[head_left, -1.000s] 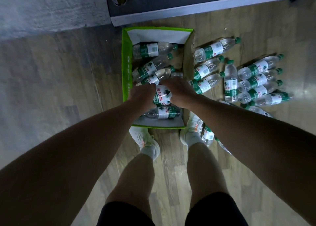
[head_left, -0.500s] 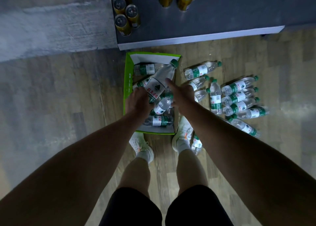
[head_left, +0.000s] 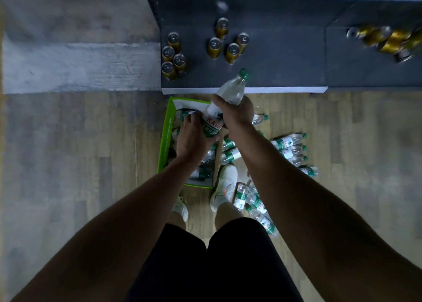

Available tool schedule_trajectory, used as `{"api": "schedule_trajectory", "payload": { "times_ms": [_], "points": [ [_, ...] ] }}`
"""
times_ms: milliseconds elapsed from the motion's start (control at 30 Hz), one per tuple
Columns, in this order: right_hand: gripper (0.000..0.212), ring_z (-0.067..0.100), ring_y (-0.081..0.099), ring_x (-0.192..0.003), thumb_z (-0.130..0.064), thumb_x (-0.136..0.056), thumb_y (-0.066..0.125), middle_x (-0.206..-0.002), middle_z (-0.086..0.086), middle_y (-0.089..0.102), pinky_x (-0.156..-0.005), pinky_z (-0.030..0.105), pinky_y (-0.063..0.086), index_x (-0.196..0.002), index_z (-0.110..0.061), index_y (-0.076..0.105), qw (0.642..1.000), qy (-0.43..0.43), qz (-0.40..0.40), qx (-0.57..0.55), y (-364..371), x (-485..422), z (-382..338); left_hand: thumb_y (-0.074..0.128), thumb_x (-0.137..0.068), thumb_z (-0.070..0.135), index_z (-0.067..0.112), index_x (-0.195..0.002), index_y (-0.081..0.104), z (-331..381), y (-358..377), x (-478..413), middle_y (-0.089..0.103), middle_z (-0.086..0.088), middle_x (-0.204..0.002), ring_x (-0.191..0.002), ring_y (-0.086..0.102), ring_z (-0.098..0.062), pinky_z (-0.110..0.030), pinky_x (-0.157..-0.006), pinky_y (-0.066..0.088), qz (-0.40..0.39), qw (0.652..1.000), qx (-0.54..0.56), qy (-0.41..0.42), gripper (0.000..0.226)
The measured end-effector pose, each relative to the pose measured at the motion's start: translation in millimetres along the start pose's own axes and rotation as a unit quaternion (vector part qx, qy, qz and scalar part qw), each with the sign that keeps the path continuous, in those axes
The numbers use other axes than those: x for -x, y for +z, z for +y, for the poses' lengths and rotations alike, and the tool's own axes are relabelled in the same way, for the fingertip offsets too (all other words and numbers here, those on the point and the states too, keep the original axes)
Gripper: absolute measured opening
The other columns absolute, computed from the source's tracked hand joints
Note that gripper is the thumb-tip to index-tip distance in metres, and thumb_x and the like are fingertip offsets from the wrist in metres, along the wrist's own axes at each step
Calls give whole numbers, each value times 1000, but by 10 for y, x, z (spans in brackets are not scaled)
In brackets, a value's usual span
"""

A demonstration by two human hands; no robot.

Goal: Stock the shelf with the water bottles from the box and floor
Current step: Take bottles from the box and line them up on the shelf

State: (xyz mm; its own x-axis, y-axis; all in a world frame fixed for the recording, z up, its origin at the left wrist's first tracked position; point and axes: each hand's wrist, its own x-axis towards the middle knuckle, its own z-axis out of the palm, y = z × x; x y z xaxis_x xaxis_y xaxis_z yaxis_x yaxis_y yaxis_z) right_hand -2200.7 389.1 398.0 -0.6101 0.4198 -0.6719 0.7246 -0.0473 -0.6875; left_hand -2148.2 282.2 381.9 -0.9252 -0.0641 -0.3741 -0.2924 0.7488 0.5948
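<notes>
I hold one clear water bottle (head_left: 225, 100) with a green cap and a green-and-white label in both hands, tilted with its cap toward the shelf. My left hand (head_left: 190, 139) grips its lower end and my right hand (head_left: 235, 113) wraps its upper body. Below them is the green cardboard box (head_left: 165, 141) with more bottles inside, partly hidden by my arms. Several bottles (head_left: 288, 147) lie on the wooden floor to the right, and others (head_left: 249, 199) lie beside my right shoe. The dark grey shelf (head_left: 274, 68) lies just beyond the box.
Gold cans stand on the shelf in a left cluster (head_left: 173, 55) and a middle cluster (head_left: 228, 42); more cans (head_left: 388, 40) lie at the far right. My white shoes (head_left: 225, 183) stand next to the box. A grey wall base runs at left.
Both hands lifted one bottle out of the box and raised it toward the shelf edge. My head came up, so more of the shelf and the cans show.
</notes>
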Motion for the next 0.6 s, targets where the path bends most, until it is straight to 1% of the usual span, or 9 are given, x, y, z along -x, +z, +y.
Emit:
{"api": "schedule_trajectory", "payload": {
  "times_ms": [67, 133, 200, 267, 367, 433, 500, 600],
  "points": [
    [67, 23, 67, -91, -43, -59, 87, -103, 5, 69, -74, 40, 58, -113, -12, 62, 998, -63, 10, 22, -120, 192, -259, 87, -62, 25, 12, -124, 51, 160, -195, 33, 56, -8, -121, -109, 55, -26, -42, -87, 51, 12, 998, 56, 3, 73],
    [65, 20, 67, -92, -46, -59, 85, -102, 1, 70, -78, 41, 57, -112, -16, 62, 991, -126, 11, 42, -241, 386, -513, 87, -64, 25, 14, -126, 52, 324, -408, 77, 58, -5, -121, -109, 56, -21, -38, -89, 50, 18, 996, 91, 20, 72],
    [60, 18, 67, -92, -45, -61, 85, -101, -2, 70, -80, 42, 57, -110, -18, 63, 982, -179, 1, 58, -345, 584, -774, 85, -65, 29, 15, -124, 56, 481, -632, 141, 64, -3, -117, -106, 60, -19, -37, -87, 52, 26, 992, 111, 50, 67],
    [57, 17, 69, -90, -42, -60, 86, -98, -2, 72, -80, 43, 58, -107, -19, 64, 975, -216, -15, 45, -425, 814, -1042, 84, -66, 32, 17, -119, 60, 651, -883, 224, 68, 1, -110, -98, 64, -15, -36, -83, 54, 30, 988, 139, 63, 60],
    [55, 15, 71, -86, -44, -56, 85, -94, -4, 73, -78, 44, 59, -101, -22, 64, 963, -267, -28, 30, -495, 1208, -1415, 85, -65, 31, 22, -115, 63, 891, -1287, 350, 71, 6, -104, -92, 66, -5, -32, -80, 56, 48, 973, 208, 84, 55],
    [49, 11, 70, -86, -37, -61, 86, -93, -6, 72, -79, 42, 58, -102, -22, 63, 950, -308, -39, 23, -534, 1526, -1650, 86, -63, 29, 22, -112, 65, 1041, -1566, 457, 72, 8, -101, -90, 67, -1, -33, -79, 57, 55, 963, 244, 105, 53],
    [49, 7, 68, -88, -28, -66, 87, -96, -9, 70, -81, 36, 58, -108, -20, 62, 938, -344, -44, 18, -585, 1865, -1873, 87, -62, 26, 22, -106, 65, 1184, -1828, 581, 72, 8, -96, -87, 68, -3, -37, -78, 58, 71, 954, 266, 119, 49],
    [48, 4, 67, -91, -23, -72, 85, -100, -10, 70, -80, 28, 57, -114, -17, 62, 918, -392, -64, 2, -680, 2310, -2153, 87, -60, 34, 27, -99, 65, 1385, -2174, 772, 72, 11, -93, -84, 68, -3, -40, -75, 57, 119, 941, 284, 142, 46]
  ]
}}
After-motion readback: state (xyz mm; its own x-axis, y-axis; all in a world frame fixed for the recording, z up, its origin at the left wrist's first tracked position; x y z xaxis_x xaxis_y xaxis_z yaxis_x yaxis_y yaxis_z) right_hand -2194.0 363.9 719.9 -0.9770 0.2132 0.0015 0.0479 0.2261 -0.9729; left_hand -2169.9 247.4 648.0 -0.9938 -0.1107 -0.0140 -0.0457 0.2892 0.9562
